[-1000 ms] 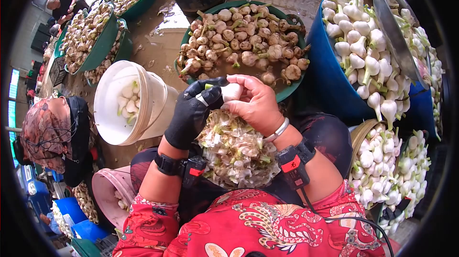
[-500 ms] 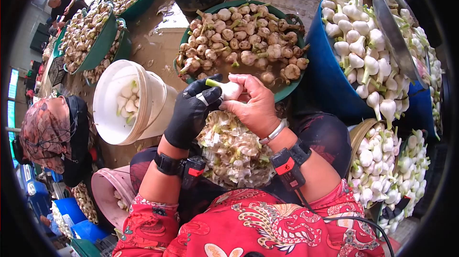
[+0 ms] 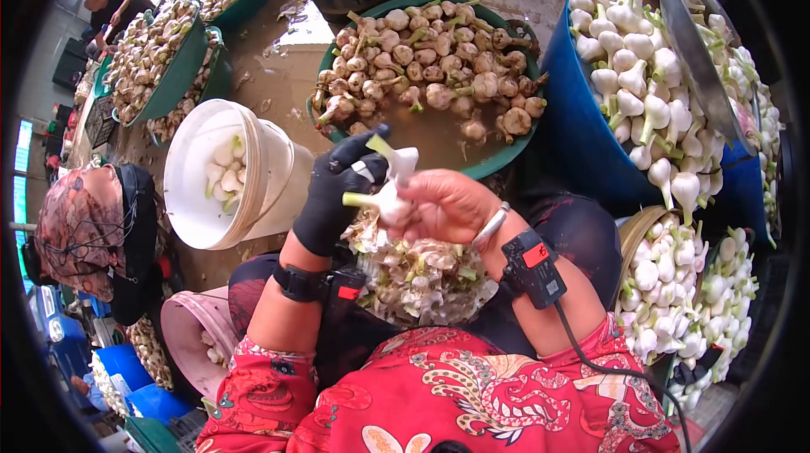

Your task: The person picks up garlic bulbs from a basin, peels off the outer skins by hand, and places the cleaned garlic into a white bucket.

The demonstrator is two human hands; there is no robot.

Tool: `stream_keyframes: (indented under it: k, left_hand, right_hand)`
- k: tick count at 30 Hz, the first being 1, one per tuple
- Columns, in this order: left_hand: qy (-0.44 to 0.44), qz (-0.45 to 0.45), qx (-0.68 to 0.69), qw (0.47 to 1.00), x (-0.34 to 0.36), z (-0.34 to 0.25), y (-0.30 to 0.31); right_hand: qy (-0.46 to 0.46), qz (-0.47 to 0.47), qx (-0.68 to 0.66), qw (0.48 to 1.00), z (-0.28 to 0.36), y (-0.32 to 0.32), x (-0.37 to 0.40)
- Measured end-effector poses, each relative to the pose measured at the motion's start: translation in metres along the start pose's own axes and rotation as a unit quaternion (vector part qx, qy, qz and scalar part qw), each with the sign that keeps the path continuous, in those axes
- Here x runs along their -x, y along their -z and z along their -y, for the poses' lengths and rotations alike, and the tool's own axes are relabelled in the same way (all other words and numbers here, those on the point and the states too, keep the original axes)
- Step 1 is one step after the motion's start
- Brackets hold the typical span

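In my left hand (image 3: 327, 200), gloved in black with white tape on a finger, a peeled white garlic bulb (image 3: 404, 161) is gripped, its green stem pointing up and left. My bare right hand (image 3: 447, 204) is closed on a second white garlic bulb (image 3: 390, 202), whose stem points left toward the glove. The two bulbs are close together; whether they touch is hard to tell. Below both hands lies a heap of garlic skins and trimmings (image 3: 422, 280). Just beyond them, a green tub (image 3: 506, 158) holds unpeeled garlic (image 3: 422, 56) in brownish water.
A white bucket (image 3: 274, 175) with a few peeled bulbs stands left, a pink bucket (image 3: 181, 326) nearer me. On the right are a blue tub (image 3: 582, 141) heaped with white garlic and a metal basin (image 3: 696, 48). A person in a patterned head covering (image 3: 80, 225) sits left.
My right hand has pulled back and turned, and a second garlic bulb now shows in it. The first bulb has tipped more upright in my left hand.
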State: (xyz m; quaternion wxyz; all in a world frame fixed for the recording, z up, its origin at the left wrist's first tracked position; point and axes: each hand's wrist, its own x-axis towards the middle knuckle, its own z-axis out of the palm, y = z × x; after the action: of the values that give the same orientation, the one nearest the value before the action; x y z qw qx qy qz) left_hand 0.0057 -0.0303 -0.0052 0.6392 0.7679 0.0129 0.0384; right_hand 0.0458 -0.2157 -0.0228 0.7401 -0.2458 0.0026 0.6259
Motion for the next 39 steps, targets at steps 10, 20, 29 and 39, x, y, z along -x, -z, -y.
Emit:
stream_keyframes:
  k: [10, 20, 29, 39]
  left_hand:
    - [0.163, -0.040, 0.255, 0.952, 0.006, -0.009, 0.000]
    - [0.143, 0.013, 0.241, 0.960, 0.006, -0.009, -0.001]
    - [-0.151, 0.008, -0.184, 0.971, -0.005, -0.019, 0.007]
    - [0.133, -0.045, 0.288, 0.947, 0.002, -0.021, -0.008]
  right_hand:
    - [0.203, -0.110, -0.004, 0.973, 0.008, 0.005, -0.002]
    - [0.235, -0.197, 0.067, 0.949, 0.006, -0.006, -0.008]
    - [0.369, -0.125, 0.679, 0.622, -0.020, -0.010, -0.007]
    - [0.395, -0.317, 0.439, 0.743, 0.001, -0.017, 0.003]
